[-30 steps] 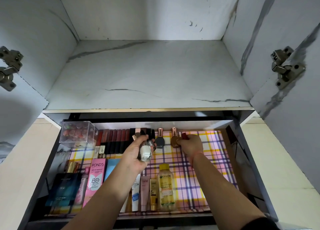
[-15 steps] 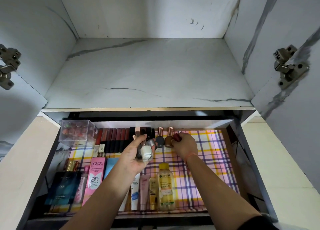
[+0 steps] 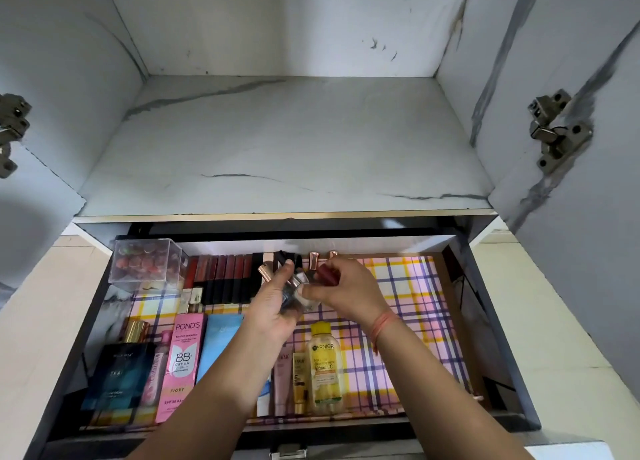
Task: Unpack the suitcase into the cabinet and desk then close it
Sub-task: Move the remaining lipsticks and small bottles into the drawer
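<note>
An open drawer (image 3: 491, 324) lined with plaid paper holds cosmetics. My left hand (image 3: 275, 307) grips several small nail polish bottles (image 3: 299, 291) over the drawer's back middle. My right hand (image 3: 346, 286) pinches a dark red bottle (image 3: 327, 275) right beside them, fingers touching the left hand's bundle. Behind the hands, two rose-gold capped bottles (image 3: 313, 260) stand at the drawer's back wall. The suitcase is out of view.
Lipsticks (image 3: 221, 279) line the back left beside a clear box (image 3: 147, 260). Along the front lie a dark perfume box (image 3: 116, 376), a pink BB cream pack (image 3: 180, 366), a blue tube (image 3: 218, 345) and a yellow bottle (image 3: 325, 366). Above is a bare marble shelf (image 3: 284, 147) with open doors.
My right hand has moved left from the back row to my left hand, and now pinches a dark red bottle there. My left hand has barely moved.
</note>
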Motion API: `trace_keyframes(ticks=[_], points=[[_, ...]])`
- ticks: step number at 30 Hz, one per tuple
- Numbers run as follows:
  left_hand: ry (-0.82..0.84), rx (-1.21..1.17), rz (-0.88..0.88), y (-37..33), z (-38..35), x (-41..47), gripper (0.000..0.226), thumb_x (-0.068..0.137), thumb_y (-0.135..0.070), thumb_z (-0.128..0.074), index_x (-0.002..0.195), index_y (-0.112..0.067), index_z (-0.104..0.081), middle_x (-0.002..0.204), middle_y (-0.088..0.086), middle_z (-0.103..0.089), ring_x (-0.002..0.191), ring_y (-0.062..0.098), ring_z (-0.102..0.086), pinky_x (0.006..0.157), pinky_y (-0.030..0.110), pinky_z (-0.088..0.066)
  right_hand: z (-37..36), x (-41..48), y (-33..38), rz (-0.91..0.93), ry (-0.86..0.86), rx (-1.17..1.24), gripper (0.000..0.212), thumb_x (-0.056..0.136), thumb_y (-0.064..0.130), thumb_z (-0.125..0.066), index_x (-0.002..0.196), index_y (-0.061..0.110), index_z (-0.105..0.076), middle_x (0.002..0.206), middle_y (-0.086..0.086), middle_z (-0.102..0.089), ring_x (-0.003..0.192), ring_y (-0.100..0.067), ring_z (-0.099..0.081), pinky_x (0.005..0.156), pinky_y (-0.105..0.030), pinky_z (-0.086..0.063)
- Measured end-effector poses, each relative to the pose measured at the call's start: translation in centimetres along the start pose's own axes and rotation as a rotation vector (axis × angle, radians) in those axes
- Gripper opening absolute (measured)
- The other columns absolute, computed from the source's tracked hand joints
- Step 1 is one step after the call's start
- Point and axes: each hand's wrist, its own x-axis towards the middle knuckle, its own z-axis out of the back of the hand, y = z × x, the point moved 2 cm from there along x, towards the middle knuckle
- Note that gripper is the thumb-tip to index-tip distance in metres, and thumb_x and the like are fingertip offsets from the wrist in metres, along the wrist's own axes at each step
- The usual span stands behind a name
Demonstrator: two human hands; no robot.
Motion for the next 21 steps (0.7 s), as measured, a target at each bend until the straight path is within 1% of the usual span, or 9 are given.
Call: trace_keyframes(ticks=[2, 6, 8, 10, 12, 14, 17, 19, 21], points=[[-0.023, -0.009, -0.025, 0.3, -0.3, -0.1, 0.017, 0.086, -0.011, -0.067, 0.1, -0.005, -0.06, 0.089, 0.017, -0.065, 0.077, 0.027, -0.065, 0.06, 0.04, -0.059, 0.3, -0.3, 0.2, 0.034, -0.08, -0.194, 0.033, 0.071, 0.043, -0.078, 0.093, 0.022, -0.066, 0.083, 0.01, -0.059, 0.077, -0.009, -0.056, 0.065, -0.024, -0.042], [0.001, -0.037, -0.018, 1.2, -1.1, -0.6, 0.018, 0.087, -0.016, -0.067, 0.098, -0.004, -0.059, 0.093, 0.019, -0.065, 0.082, 0.029, -0.065, 0.052, 0.038, -0.059, 1.5, -0.4, -0.2, 0.027, -0.032, -0.204, 0.019, 0.076, 0.037, -0.075, 0.079, 0.022, -0.064, 0.072, 0.008, -0.056, 0.07, -0.011, -0.054, 0.057, -0.022, -0.037], [0.011, -0.084, 0.014, 1.4, -1.3, -0.5, 0.029, 0.088, -0.023, -0.066, 0.106, -0.003, -0.057, 0.101, 0.022, -0.064, 0.088, 0.032, -0.066, 0.052, 0.041, -0.059, 2.4, -0.8, -1.0, -0.078, 0.013, 0.045, 0.013, 0.079, 0.027, -0.074, 0.079, 0.016, -0.066, 0.065, 0.006, -0.057, 0.06, -0.01, -0.052, 0.055, -0.023, -0.04], [0.026, -0.134, 0.052, 1.6, -1.4, -0.4, 0.032, 0.09, -0.021, -0.063, 0.114, -0.003, -0.052, 0.112, 0.025, -0.061, 0.097, 0.036, -0.065, 0.06, 0.047, -0.059, 3.6, -1.2, -2.2, -0.214, -0.007, 0.328, 0.008, 0.083, 0.018, -0.071, 0.081, 0.013, -0.066, 0.052, 0.007, -0.053, 0.045, -0.007, -0.045, 0.043, -0.02, -0.035], [0.047, -0.13, 0.07, 1.5, -1.6, -0.3, 0.026, 0.092, -0.013, -0.059, 0.114, -0.004, -0.051, 0.115, 0.025, -0.059, 0.103, 0.037, -0.062, 0.064, 0.049, -0.058, 5.0, -1.1, -3.6, -0.324, -0.072, 0.459, 0.009, 0.087, 0.016, -0.066, 0.087, 0.008, -0.065, 0.056, 0.002, -0.052, 0.042, -0.009, -0.041, 0.038, -0.018, -0.031], [0.05, -0.099, 0.068, 1.3, -1.7, -0.3, 0.018, 0.093, -0.007, -0.056, 0.109, -0.003, -0.052, 0.11, 0.025, -0.058, 0.1, 0.037, -0.061, 0.062, 0.047, -0.058, 5.6, -0.5, -4.8, -0.412, -0.105, 0.499, 0.01, 0.089, 0.015, -0.063, 0.088, 0.006, -0.063, 0.065, -0.003, -0.052, 0.045, -0.011, -0.04, 0.038, -0.018, -0.031], [0.025, -0.053, 0.086, 1.4, -1.9, -0.2, 0.004, 0.093, -0.004, -0.053, 0.097, -0.002, -0.052, 0.1, 0.024, -0.057, 0.09, 0.036, -0.061, 0.062, 0.047, -0.058, 5.0, 1.0, -6.7, -0.457, -0.173, 0.382, 0.011, 0.085, 0.017, -0.067, 0.08, 0.009, -0.062, 0.067, -0.004, -0.056, 0.053, -0.014, -0.045, 0.046, -0.024, -0.038], [0.014, -0.038, 0.105, 1.6, -2.0, -0.2, 0.005, 0.093, -0.004, -0.052, 0.098, -0.002, -0.051, 0.099, 0.024, -0.057, 0.088, 0.036, -0.061, 0.067, 0.049, -0.059, 4.4, 1.9, -7.6, -0.442, -0.255, 0.177, 0.019, 0.078, 0.026, -0.074, 0.077, 0.011, -0.063, 0.07, -0.004, -0.062, 0.063, -0.018, -0.055, 0.057, -0.029, -0.043], [0.015, -0.042, 0.107, 1.6, -1.9, -0.1, 0.009, 0.093, -0.004, -0.05, 0.101, -0.002, -0.05, 0.099, 0.024, -0.057, 0.087, 0.035, -0.061, 0.068, 0.05, -0.059, 3.7, 2.4, -7.9, -0.427, -0.31, 0.0, 0.027, 0.074, 0.036, -0.076, 0.079, 0.012, -0.064, 0.078, -0.004, -0.066, 0.074, -0.021, -0.061, 0.061, -0.029, -0.044]])
